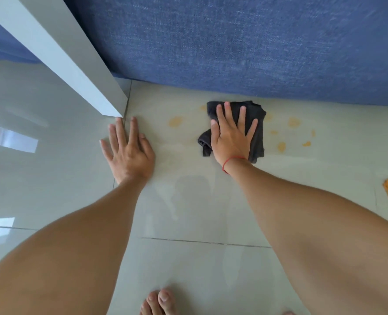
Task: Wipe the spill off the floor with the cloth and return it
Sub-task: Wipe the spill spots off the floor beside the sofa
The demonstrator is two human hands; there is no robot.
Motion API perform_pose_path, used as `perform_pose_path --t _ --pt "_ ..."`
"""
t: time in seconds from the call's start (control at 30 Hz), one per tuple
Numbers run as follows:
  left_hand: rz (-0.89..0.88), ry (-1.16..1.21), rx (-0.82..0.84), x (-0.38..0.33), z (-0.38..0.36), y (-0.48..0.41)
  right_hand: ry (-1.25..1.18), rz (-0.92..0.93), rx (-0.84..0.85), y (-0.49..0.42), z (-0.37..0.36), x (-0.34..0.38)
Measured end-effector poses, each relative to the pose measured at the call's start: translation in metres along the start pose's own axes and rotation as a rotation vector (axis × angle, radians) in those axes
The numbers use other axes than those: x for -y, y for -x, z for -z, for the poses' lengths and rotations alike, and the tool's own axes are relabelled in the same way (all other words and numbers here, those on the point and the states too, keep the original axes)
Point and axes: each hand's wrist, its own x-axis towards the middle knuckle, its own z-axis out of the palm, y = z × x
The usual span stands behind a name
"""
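Right hand [231, 137] lies flat with fingers spread on the dark cloth [255, 126], pressing it to the floor [188, 201] rather than pinching it. Left hand [128, 151], also splayed, braces on bare tile at its 9 o'clock, beside the white post [74, 64]. Yellow spill [175, 122] shows on both sides: one blot at the cloth's 9 o'clock, a scatter of drops [293, 122] from 2 to 4 o'clock. Most of it lies to the right, so the next stroke probably sweeps toward 3 o'clock. The blue upholstered edge [234, 53] runs close along 12 o'clock.

Dark crumpled cloth [255, 123] flat on floor [188, 201] amid orange spill [175, 121].
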Motion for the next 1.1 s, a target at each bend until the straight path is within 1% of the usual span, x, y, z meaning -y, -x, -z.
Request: perform_pose_path --t 0.1,0.2,0.27,0.4,0.5,0.6,0.67,0.77,0.83,0.9,0.97,1.1 --pt "-0.003 -0.016 0.026 0.0 0.0 -0.002 -0.013 0.046 0.03 -0.013 -0.005 0.036" --pt "-0.01 -0.031 0.029 0.001 0.0 -0.003 -0.01 0.157 0.065 -0.009 -0.013 0.07" --pt "-0.014 -0.026 0.033 0.001 0.001 -0.003 -0.008 0.249 0.077 0.006 -0.018 0.08" --pt "-0.012 -0.02 0.043 0.001 0.004 -0.004 0.039 0.436 0.1 0.035 -0.018 0.059" --pt "-0.012 -0.014 0.05 0.0 0.004 -0.004 0.072 0.529 0.056 0.038 -0.012 0.021" --pt "-0.019 -0.008 0.049 0.002 0.003 -0.004 0.099 0.5 0.016 0.024 -0.005 -0.013" --pt "-0.016 -0.015 0.046 0.002 0.002 -0.004 0.087 0.407 0.029 0.014 -0.001 -0.014" --pt "-0.016 -0.027 0.044 0.0 0.003 -0.004 0.042 0.205 0.031 0.003 -0.004 0.015" --pt "-0.022 -0.035 0.055 0.0 0.003 -0.004 0.023 0.141 0.042 -0.003 -0.007 0.04" --pt "-0.025 -0.037 0.059 0.0 0.003 -0.004 0.014 0.168 0.061 -0.005 -0.011 0.061" --pt "-0.028 -0.044 0.054 0.0 0.003 -0.004 0.018 0.24 0.077 -0.001 -0.014 0.074" --pt "-0.036 -0.033 0.044 0.0 0.004 -0.004 0.056 0.392 0.089 0.02 -0.016 0.073"
